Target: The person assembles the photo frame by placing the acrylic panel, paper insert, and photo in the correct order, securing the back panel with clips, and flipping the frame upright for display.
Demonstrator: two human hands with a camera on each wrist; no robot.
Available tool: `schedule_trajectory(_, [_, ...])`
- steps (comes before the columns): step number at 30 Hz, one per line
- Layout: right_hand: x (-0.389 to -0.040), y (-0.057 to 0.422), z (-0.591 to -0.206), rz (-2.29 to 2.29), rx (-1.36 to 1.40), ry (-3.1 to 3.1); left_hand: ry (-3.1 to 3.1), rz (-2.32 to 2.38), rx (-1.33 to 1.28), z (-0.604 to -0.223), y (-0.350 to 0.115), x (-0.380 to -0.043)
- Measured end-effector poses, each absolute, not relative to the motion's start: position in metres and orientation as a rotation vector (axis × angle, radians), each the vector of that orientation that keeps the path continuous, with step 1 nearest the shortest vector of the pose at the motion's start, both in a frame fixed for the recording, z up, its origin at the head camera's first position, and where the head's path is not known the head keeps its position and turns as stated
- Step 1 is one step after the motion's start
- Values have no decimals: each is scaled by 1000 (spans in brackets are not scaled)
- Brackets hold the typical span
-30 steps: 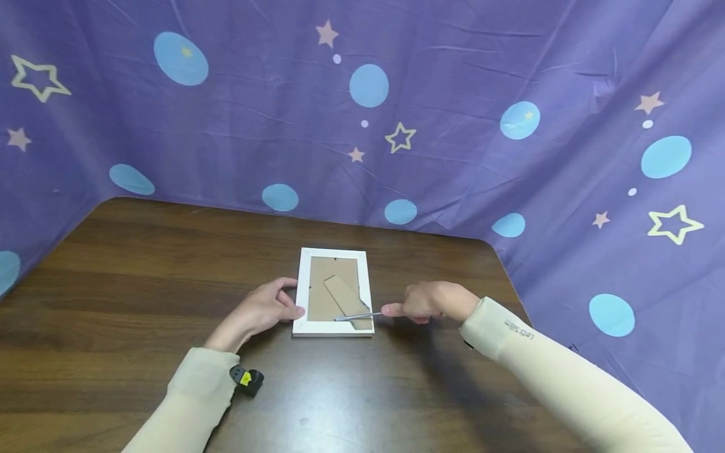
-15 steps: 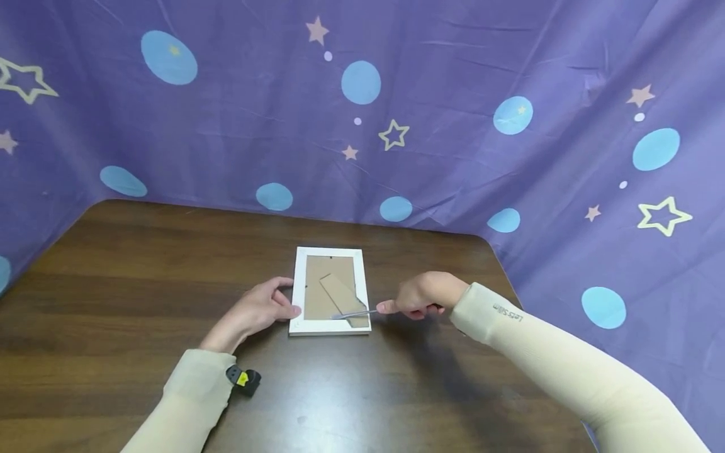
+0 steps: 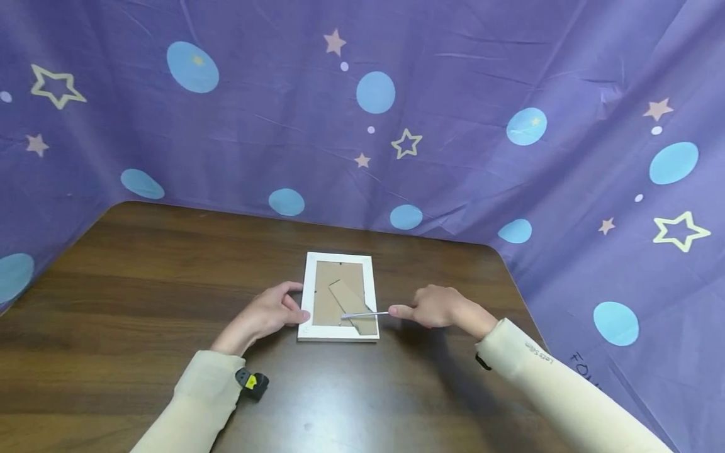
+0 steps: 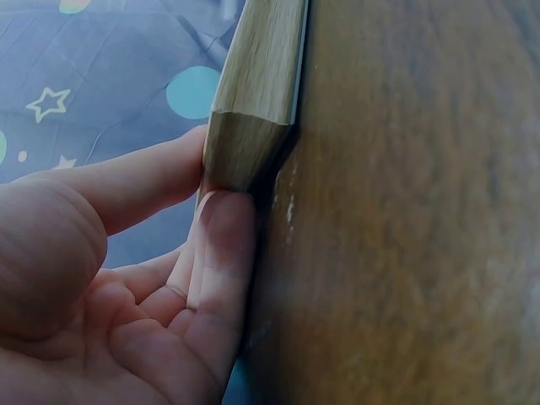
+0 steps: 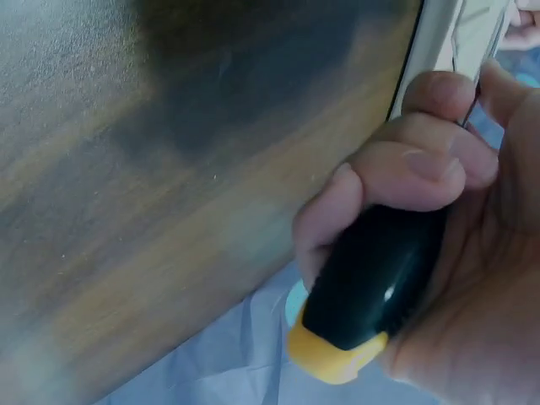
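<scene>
A white picture frame (image 3: 306,296) lies face down on the table, its brown backing board (image 3: 330,302) and slanted stand leg (image 3: 342,294) showing. My left hand (image 3: 270,316) holds the frame's lower left edge, thumb on top; in the left wrist view thumb and fingers pinch its wood-coloured side (image 4: 253,84). My right hand (image 3: 438,307) grips a screwdriver, whose black and yellow handle (image 5: 371,278) fills the palm in the right wrist view. Its thin metal shaft (image 3: 365,314) reaches leftward over the stand leg, near the backing's lower edge. Whether the tip touches the backing I cannot tell.
The dark wooden table (image 3: 170,270) spreads around the frame on all sides. A purple curtain (image 3: 283,126) with stars and blue dots hangs behind it and along the sides. A black strap piece (image 3: 253,382) sits at my left wrist.
My right hand rises slightly half a second ago, tilting the screwdriver, and is lower again now with the shaft flatter. The left hand keeps its hold on the frame. The head view shifts slightly.
</scene>
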State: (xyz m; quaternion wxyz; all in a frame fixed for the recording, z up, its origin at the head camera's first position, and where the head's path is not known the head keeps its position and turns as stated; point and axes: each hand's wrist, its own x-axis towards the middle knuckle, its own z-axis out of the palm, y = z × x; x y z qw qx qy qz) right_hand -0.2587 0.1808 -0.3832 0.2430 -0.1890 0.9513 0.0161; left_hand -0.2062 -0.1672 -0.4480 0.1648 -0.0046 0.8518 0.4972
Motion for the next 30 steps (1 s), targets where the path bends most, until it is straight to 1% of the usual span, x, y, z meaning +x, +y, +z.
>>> schedule_trajectory(6, [-274, 190, -376, 30, -470, 2704, 2433, 1397, -12, -447, -173, -204])
schedule_trajectory(11, [-285, 205, -378, 31, -418, 2743, 2440, 1397, -2, -447, -174, -204])
schedule_trajectory(17, [-286, 223, -388, 28, -380, 2731, 2432, 1390, -1, -448, -169, -206])
schedule_trajectory(23, [-286, 225, -398, -40, -380, 2690, 2429, 1399, -2, -447, -169, -205])
schedule_trajectory(30, [-287, 225, -401, -52, -383, 2675, 2401, 1434, -3, -446, -168, -204])
